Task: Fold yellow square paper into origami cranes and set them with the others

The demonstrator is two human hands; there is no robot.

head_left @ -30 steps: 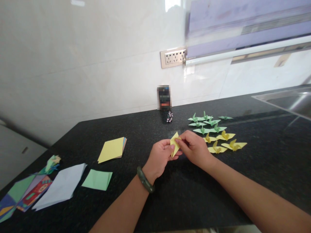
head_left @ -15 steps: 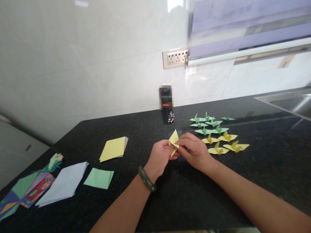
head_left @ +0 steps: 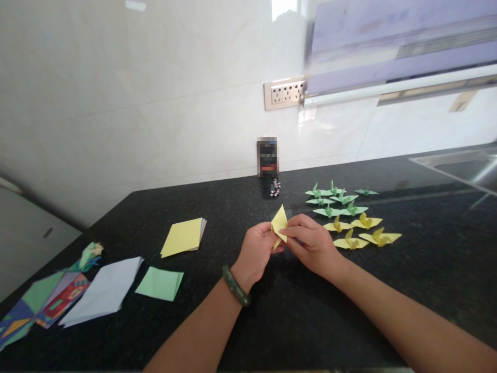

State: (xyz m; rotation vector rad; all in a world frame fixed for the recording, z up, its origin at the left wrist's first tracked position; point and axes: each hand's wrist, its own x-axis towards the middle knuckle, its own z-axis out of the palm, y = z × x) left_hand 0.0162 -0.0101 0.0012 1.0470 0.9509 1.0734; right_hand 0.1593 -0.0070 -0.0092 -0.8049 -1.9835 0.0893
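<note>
A partly folded yellow origami paper (head_left: pixel 279 223) is held between both hands above the dark counter, one point sticking up and another down. My left hand (head_left: pixel 256 248), with a dark green bangle (head_left: pixel 236 286) on the wrist, is closed on the paper's left side. From the right, my right hand (head_left: pixel 312 239) pinches its edge between thumb and fingers. The fingertips partly cover the folds. Right of the hands sit several yellow paper cranes (head_left: pixel 379 237), with several green paper cranes (head_left: pixel 329 211) behind them.
On the left lie a stack of coloured paper (head_left: pixel 181 237), a green sheet (head_left: pixel 160 283), white sheets (head_left: pixel 104 292) and a colourful printed piece (head_left: pixel 62 300). A blurred dark object (head_left: pixel 267 157) leans on the wall, a bead string (head_left: pixel 275 187) before it. A sink edge (head_left: pixel 446 168) is at right.
The right fingers have shifted slightly along the yellow paper, and its front flap now looks flatter and broader. The whole view has moved a little; both hands keep their hold.
</note>
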